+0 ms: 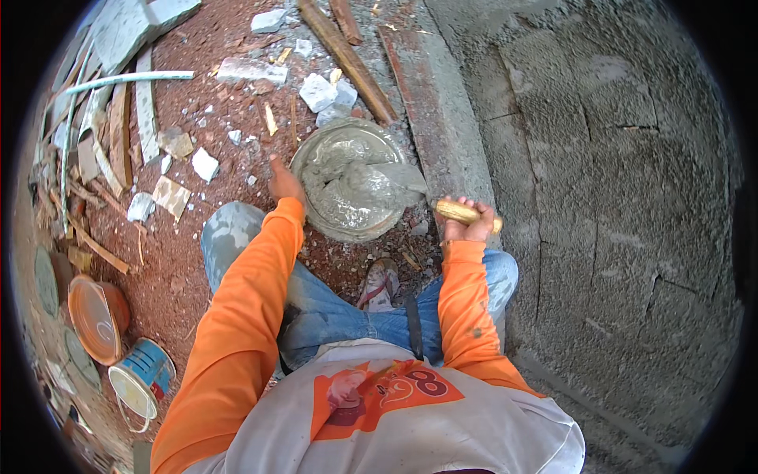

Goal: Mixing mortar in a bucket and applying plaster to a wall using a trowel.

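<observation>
A round bucket of wet grey mortar sits in front of my knees. My left hand grips its left side, with part of the fingers hidden. My right hand is closed on the pale wooden handle of a trowel, just right of the bucket. The trowel's blade reaches into the mortar and is coated with it.
Rough grey cement surface fills the right, bordered by a long concrete strip. Wooden planks, white rubble and pipes litter the reddish ground. An orange bucket and a blue paint pail stand lower left.
</observation>
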Motion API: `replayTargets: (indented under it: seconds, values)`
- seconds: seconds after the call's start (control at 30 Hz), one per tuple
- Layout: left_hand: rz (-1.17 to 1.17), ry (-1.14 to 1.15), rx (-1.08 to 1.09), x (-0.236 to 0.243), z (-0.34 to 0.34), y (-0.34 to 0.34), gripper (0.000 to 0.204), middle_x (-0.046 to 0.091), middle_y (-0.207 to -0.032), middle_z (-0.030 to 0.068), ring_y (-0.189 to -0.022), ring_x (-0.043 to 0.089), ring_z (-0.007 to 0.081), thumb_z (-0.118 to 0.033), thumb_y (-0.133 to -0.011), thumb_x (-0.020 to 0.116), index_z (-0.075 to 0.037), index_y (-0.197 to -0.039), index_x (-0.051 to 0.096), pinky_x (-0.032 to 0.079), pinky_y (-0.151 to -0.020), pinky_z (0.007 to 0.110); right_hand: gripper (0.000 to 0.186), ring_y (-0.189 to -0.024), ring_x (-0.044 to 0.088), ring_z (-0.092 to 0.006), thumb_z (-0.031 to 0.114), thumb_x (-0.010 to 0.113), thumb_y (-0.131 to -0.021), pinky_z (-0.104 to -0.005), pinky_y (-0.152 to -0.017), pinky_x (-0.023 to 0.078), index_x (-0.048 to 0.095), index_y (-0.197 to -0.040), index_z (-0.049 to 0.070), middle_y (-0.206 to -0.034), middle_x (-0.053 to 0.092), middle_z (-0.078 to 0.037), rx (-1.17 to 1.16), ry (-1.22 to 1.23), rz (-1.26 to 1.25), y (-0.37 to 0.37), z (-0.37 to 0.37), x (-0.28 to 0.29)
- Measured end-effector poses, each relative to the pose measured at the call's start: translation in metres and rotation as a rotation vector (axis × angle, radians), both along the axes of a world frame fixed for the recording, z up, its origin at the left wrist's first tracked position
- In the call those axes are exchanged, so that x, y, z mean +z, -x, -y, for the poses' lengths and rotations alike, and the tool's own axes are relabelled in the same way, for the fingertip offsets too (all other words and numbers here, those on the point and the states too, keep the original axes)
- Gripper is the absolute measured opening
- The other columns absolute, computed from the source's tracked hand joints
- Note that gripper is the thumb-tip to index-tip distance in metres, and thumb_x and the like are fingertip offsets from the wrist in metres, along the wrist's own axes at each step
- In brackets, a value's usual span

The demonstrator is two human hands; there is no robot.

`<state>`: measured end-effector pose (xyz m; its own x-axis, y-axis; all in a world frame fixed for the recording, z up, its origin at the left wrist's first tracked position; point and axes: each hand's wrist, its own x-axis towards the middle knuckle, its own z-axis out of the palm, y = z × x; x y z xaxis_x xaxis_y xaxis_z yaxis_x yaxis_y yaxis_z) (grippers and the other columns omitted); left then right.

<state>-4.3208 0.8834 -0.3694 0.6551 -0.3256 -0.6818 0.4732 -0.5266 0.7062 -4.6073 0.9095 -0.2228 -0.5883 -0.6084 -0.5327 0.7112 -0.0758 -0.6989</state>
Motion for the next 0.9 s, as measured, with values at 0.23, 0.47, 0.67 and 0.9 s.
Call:
replayTargets:
  seconds: [0.23, 0.47, 0.67, 0.9]
  values:
    - [-0.03, 0.075, 0.032, 0.01, 0.004, 0.006, 0.078, 0.057, -0.092, 0.0262, -0.086, 0.051, 0.0371, -0.063, -0.077, 0.039, 0.012, -0.088, 0.057, 0.037, -0.082, 0.041, 0.015, -0.065, 0.045, -0.0199, 0.014, 0.057, -0.068, -0.0536, -0.086, 0.04, 0.043, -0.069, 0.008, -0.064, 0.042, -0.004, 0.203, 0.299, -0.026, 0.041, 0.095, -0.009]
    - [0.032, 0.055, -0.067, -0.007, 0.002, 0.0, 0.074, 0.048, -0.114, 0.0305, -0.108, 0.045, 0.0413, -0.059, -0.083, 0.028, 0.005, -0.11, 0.053, 0.033, -0.093, 0.04, 0.009, -0.063, 0.046, -0.0227, 0.012, 0.049, -0.069, -0.0552, -0.08, 0.041, 0.041, -0.069, 0.007, -0.062, 0.043, -0.007, -0.178, -0.017, 0.136, 0.086, 0.006, -0.063]
    - [0.079, 0.01, -0.131, -0.005, -0.001, -0.001, 0.072, 0.051, -0.108, 0.031, -0.104, 0.046, 0.0429, -0.056, -0.086, 0.026, 0.007, -0.107, 0.054, 0.033, -0.09, 0.043, 0.008, -0.066, 0.049, -0.0209, 0.009, 0.053, -0.074, -0.0499, -0.08, 0.043, 0.046, -0.072, 0.006, -0.07, 0.05, -0.007, 0.34, 0.32, -0.069, -0.027, -0.007, 0.039]
    - [0.148, -0.059, -0.197, 0.002, 0.003, 0.006, 0.072, 0.052, -0.103, 0.0321, -0.099, 0.049, 0.0442, -0.057, -0.085, 0.028, 0.008, -0.097, 0.058, 0.035, -0.086, 0.045, 0.007, -0.072, 0.053, -0.0142, -0.001, 0.055, -0.077, -0.0299, -0.069, 0.046, 0.051, -0.078, 0.004, -0.076, 0.055, -0.007, 1.04, 0.62, -0.909, -0.092, -0.031, 0.003]
